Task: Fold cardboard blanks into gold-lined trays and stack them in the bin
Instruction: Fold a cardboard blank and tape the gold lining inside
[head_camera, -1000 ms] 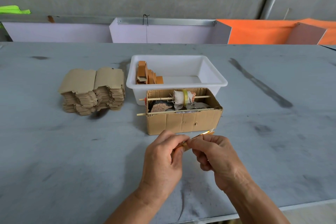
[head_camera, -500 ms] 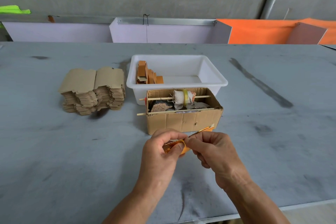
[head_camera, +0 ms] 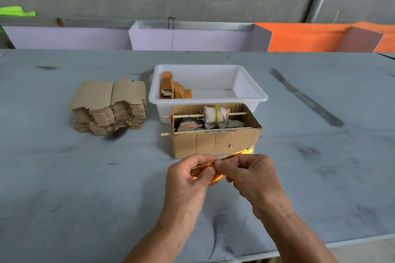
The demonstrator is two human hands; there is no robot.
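Note:
Both hands hold one gold-lined cardboard blank [head_camera: 233,157] edge-on above the table, just in front of the brown box. My left hand [head_camera: 188,179] pinches its left end, thumb on the shiny gold face. My right hand [head_camera: 250,175] pinches it near the middle; the right tip sticks out past the fingers. A stack of flat brown blanks [head_camera: 111,107] lies at the left. The white plastic bin [head_camera: 252,89] behind the box holds several folded orange-brown trays [head_camera: 174,89] in its left corner.
An open cardboard box [head_camera: 215,142] with two wooden sticks, a cloth roll and scraps stands between my hands and the bin. Lilac and orange panels [head_camera: 192,38] line the table's far edge. The table's near edge [head_camera: 342,243] runs just below my wrists.
The blank has tilted flatter and slid rightward between my fingers. More of its gold face shows under my left thumb than a second ago. Both hands have stayed in place.

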